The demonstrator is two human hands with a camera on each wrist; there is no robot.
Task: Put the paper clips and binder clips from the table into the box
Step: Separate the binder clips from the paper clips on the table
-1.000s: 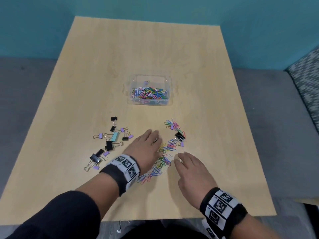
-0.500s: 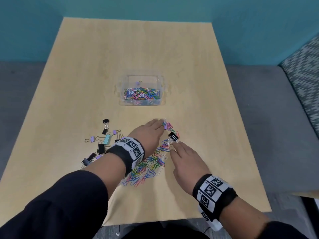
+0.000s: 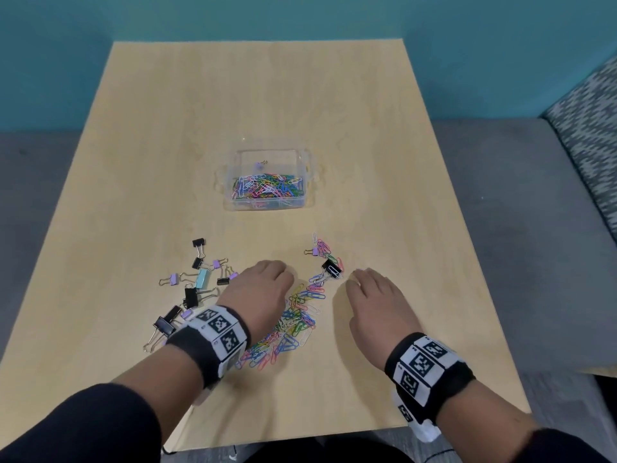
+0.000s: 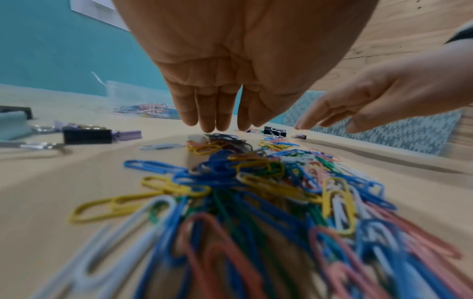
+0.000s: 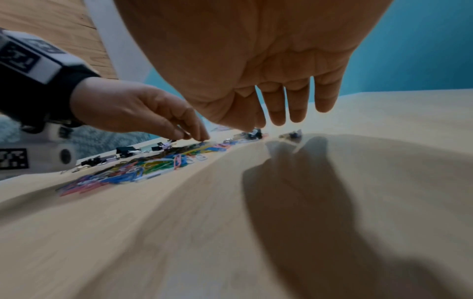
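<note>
A clear plastic box [image 3: 230,182] at mid-table holds several coloured paper clips. A loose pile of paper clips [image 3: 295,324] lies between my hands near the front edge. My left hand [image 3: 263,285] sits at the pile's left side, its straight fingers [image 4: 215,115] pointing down at the far clips. My right hand [image 3: 372,294] hovers to the right of the pile with its fingers [image 5: 286,105] extended and holding nothing. A black binder clip [image 3: 331,267] lies just left of the right fingertips. More binder clips [image 3: 197,282], black, lilac and light blue, are scattered left of my left hand.
The wooden table [image 3: 384,162] is bare beyond and beside the box. A grey floor surrounds it, a teal wall stands behind, and a patterned cushion [image 3: 591,128] lies off the right edge.
My left hand has drawn back from the far clips to the pile's left side, fingers pointing down. My right hand has shifted right, past the black binder clip.
</note>
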